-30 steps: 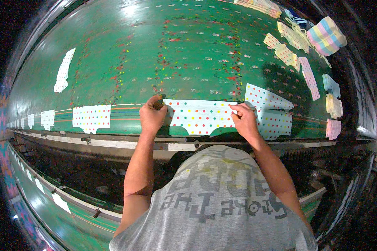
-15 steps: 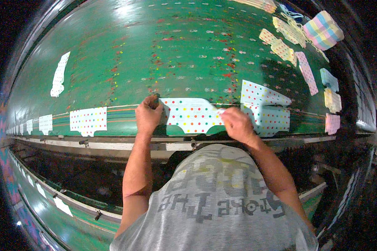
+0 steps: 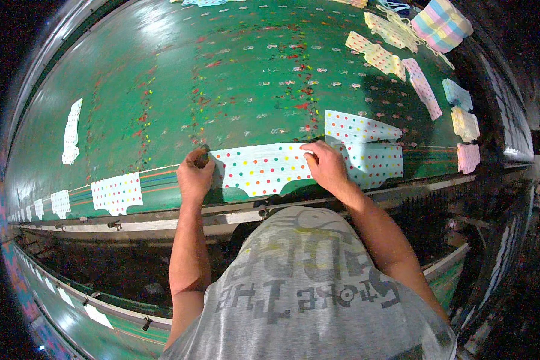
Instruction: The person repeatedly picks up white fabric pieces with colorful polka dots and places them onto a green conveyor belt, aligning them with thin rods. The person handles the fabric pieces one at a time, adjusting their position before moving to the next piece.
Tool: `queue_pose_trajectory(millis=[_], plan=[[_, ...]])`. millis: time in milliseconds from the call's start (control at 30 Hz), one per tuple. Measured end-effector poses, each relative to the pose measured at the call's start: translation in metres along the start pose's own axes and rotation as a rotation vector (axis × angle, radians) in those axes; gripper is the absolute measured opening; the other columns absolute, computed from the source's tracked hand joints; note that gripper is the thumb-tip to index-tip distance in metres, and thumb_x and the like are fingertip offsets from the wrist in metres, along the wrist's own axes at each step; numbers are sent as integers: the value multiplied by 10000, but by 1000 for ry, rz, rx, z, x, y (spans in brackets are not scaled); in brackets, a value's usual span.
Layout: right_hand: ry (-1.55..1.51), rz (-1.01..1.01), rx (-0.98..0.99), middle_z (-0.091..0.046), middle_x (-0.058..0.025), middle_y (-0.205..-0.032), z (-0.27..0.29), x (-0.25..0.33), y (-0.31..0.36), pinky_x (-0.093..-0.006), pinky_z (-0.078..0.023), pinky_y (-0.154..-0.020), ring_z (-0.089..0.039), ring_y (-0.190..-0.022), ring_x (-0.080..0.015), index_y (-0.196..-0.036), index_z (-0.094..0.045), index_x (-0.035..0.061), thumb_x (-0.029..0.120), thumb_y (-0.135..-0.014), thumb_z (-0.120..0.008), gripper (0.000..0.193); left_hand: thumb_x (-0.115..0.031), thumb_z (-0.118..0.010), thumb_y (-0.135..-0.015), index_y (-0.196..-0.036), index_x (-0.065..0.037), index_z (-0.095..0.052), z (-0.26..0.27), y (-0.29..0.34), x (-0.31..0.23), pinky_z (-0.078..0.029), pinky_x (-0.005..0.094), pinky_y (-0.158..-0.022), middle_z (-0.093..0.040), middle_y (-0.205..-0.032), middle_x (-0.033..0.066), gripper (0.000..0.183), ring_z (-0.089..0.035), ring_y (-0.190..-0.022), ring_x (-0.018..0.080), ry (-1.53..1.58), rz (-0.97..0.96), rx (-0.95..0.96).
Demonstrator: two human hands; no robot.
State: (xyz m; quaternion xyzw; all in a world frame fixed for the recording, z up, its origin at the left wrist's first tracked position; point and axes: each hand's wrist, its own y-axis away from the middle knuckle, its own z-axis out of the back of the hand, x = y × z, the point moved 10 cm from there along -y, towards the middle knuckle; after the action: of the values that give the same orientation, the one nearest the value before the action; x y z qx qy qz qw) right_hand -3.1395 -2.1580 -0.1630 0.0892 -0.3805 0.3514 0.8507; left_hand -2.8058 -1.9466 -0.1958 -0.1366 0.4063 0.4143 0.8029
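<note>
A white cut fabric piece with colored polka dots [image 3: 261, 170] lies along the near edge of the green table, its upper edge nearly straight along a line. My left hand [image 3: 195, 177] pinches its upper left corner between thumb and fingers. At its upper right corner, my right hand [image 3: 327, 166] is closed on the cloth, the fingertips partly hiding that corner. Just right of this hand lies a matching dotted piece [image 3: 375, 162], and above that a tapered dotted piece [image 3: 361, 127] spreads flat.
The long green table [image 3: 246, 90] carries paint specks. More dotted pieces [image 3: 117, 193] line its near edge leftward, and a narrow one [image 3: 72, 132] lies farther in. Yellow pieces [image 3: 376, 55], a pink strip [image 3: 422, 90], small folded stacks [image 3: 465, 124] and a striped bundle [image 3: 442, 26] sit right.
The piece's upper right edge, curled before, now lies flat and straight. My right hand has moved up to that corner. The whole view has shifted slightly; my left hand stays at its corner.
</note>
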Motion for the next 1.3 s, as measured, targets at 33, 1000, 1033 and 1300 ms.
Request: queue_pose_trajectory(millis=[33,1000,1033,1300], plan=[[-3,-22,31,-769,-200,-1118,-4,-5,-3,-503,-610,-878,-753,-1013,-431,-1205,-749,45,81,-969,-739,239,-126,-882,-872,-1303,-12,-792,-2,0,5,-629,386,-975,-844,-1181,158,455,-819,-1043,238,15,52,24],[-67,-133,-7,-749,-125,-911,-12,-31,-9,-402,-596,-685,-729,-746,-248,-1386,-693,67,104,-929,-869,491,-154,-886,-856,-1257,-59,-815,0,-2,8,-622,352,-814,-828,-919,101,418,-779,-806,177,-36,-101,-14],[-75,-136,-9,-750,-126,-912,-12,-32,-9,-402,-595,-686,-729,-749,-250,-1384,-693,66,100,-927,-869,491,-157,-886,-857,-1261,-61,-815,-1,-3,8,-623,352,-815,-829,-923,102,421,-781,-808,178,-31,-95,-5],[46,71,-53,-740,-103,-912,-5,-8,-8,-434,-593,-677,-738,-770,-289,-1315,-722,86,96,-873,-889,472,-94,-873,-864,-1282,-26,-799,-1,-1,5,-613,320,-802,-822,-919,80,431,-756,-813,133,36,-57,3]])
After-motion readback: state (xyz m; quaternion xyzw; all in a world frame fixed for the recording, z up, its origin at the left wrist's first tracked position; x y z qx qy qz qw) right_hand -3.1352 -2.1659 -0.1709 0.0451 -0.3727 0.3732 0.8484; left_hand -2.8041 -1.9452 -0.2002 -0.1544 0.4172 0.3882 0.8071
